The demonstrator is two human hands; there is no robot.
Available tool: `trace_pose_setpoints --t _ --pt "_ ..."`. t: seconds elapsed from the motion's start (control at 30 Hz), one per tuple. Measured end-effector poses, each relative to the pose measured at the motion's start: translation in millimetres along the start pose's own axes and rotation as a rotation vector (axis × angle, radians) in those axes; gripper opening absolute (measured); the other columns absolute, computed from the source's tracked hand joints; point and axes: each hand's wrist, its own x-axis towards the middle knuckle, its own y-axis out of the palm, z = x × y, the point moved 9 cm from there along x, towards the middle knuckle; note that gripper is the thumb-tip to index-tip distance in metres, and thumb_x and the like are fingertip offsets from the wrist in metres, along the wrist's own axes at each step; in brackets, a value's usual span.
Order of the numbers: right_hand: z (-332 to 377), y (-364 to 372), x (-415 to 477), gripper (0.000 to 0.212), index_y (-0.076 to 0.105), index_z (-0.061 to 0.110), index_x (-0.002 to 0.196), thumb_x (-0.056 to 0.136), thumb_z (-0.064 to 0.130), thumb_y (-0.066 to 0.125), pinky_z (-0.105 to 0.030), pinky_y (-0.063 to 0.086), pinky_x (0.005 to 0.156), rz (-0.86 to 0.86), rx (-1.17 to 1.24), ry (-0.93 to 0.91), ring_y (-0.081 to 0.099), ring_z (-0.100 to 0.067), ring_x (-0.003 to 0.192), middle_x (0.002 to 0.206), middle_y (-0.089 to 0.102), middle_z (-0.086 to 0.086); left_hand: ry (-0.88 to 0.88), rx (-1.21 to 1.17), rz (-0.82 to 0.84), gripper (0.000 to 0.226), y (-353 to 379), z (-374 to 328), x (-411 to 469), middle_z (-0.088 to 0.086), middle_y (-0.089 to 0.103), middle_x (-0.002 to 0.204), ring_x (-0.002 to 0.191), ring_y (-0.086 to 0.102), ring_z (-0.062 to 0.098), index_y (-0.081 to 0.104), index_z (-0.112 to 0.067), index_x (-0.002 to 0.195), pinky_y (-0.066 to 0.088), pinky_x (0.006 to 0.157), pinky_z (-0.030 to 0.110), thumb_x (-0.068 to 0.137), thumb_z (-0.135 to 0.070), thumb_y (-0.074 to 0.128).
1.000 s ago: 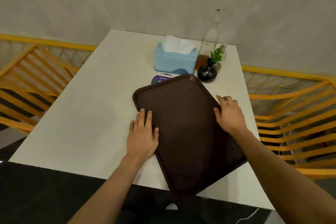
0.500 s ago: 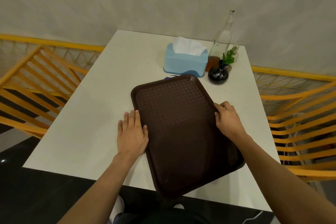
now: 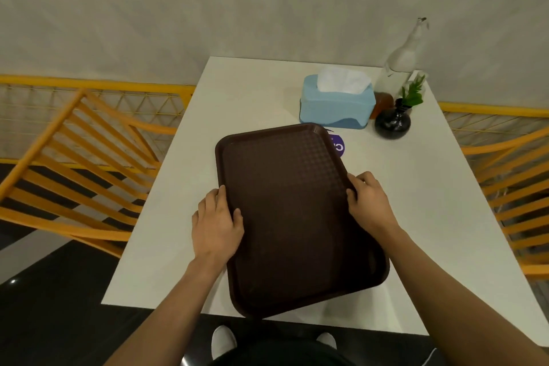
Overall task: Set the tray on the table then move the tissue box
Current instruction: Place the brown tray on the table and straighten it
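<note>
A dark brown tray (image 3: 285,202) lies on the white table (image 3: 184,187), turned a little so its near corner reaches the table's front edge. My left hand (image 3: 215,224) grips the tray's left rim, thumb on top. My right hand (image 3: 367,203) grips the right rim, fingers curled over the edge. Just beyond the tray's far right corner stands a light blue tissue box (image 3: 335,104) with a white tissue sticking out of its top.
A clear glass bottle (image 3: 401,62) and a small black vase with a green sprig (image 3: 392,122) stand right of the tissue box. A purple round sticker (image 3: 338,145) peeks out beside the tray. Orange slatted chairs (image 3: 74,169) flank the table on both sides. A wall runs behind.
The tray has turned and shifted left, uncovering the purple sticker on its right. My left hand went from lying flat on the table to gripping the left rim.
</note>
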Motion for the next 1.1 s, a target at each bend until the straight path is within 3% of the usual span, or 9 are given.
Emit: trace_pose_setpoints --t 0.1,0.23,0.37,0.53,0.83,1.0,1.1 --pt "17 10 -3 0.043 0.051 0.017 0.147 0.105 0.025 0.049 -0.036 0.046 0.103 -0.006 -0.004 0.007 0.054 -0.025 0.118 0.134 0.054 -0.008 0.040 0.018 0.014 0.070 0 18 7 0.008 0.036 0.161 0.146 0.036 0.030 0.026 -0.015 0.159 0.032 0.117 0.046 0.100 -0.045 0.048" --pt "36 21 -12 0.057 0.038 0.022 0.155 0.103 0.037 0.053 -0.044 0.039 0.112 -0.022 -0.057 -0.043 0.038 -0.028 0.139 0.156 0.040 -0.006 0.099 0.049 0.045 0.072 -1 40 16 0.006 0.023 0.168 0.154 0.020 0.031 0.016 -0.016 0.162 0.023 0.121 0.047 0.102 -0.048 0.039" --pt "41 39 -20 0.068 0.019 0.024 0.162 0.103 0.054 0.039 -0.052 0.020 0.122 -0.006 -0.152 -0.015 0.018 -0.029 0.154 0.169 0.021 -0.004 0.139 0.065 0.062 0.071 -3 57 27 0.003 0.012 0.171 0.157 0.009 0.029 0.009 -0.020 0.163 0.013 0.124 0.047 0.104 -0.050 0.031" --pt "50 61 -27 0.072 0.005 0.026 0.163 0.103 0.061 0.024 -0.059 0.003 0.122 0.022 -0.201 0.067 0.004 -0.028 0.157 0.171 0.010 -0.002 0.205 0.068 0.069 0.069 -10 76 43 0.001 0.008 0.172 0.158 0.004 0.027 0.006 -0.022 0.164 0.007 0.124 0.045 0.104 -0.049 0.028" --pt "94 72 -27 0.082 -0.001 0.019 0.164 0.102 0.061 0.032 -0.052 0.003 0.124 0.031 -0.115 0.020 0.004 -0.027 0.158 0.172 0.004 -0.005 0.235 0.039 0.019 0.063 -31 95 75 0.003 0.025 0.168 0.155 0.019 0.021 0.023 -0.017 0.161 0.012 0.123 0.038 0.106 -0.045 0.032" --pt "92 78 -30 0.080 0.003 0.015 0.164 0.103 0.059 0.031 -0.052 0.005 0.125 0.030 -0.137 0.085 0.007 -0.028 0.158 0.171 0.007 -0.008 0.237 0.003 0.046 0.070 -18 95 61 0.005 0.011 0.171 0.156 0.014 0.024 0.013 -0.013 0.163 0.014 0.124 0.040 0.105 -0.045 0.035" --pt "89 82 -31 0.080 0.002 0.015 0.163 0.103 0.059 0.028 -0.052 0.003 0.125 0.014 -0.141 0.085 0.006 -0.027 0.158 0.171 0.007 -0.007 0.216 0.011 0.020 0.071 -14 99 62 0.003 0.003 0.171 0.157 0.005 0.021 0.006 -0.015 0.163 0.006 0.125 0.037 0.105 -0.048 0.032"
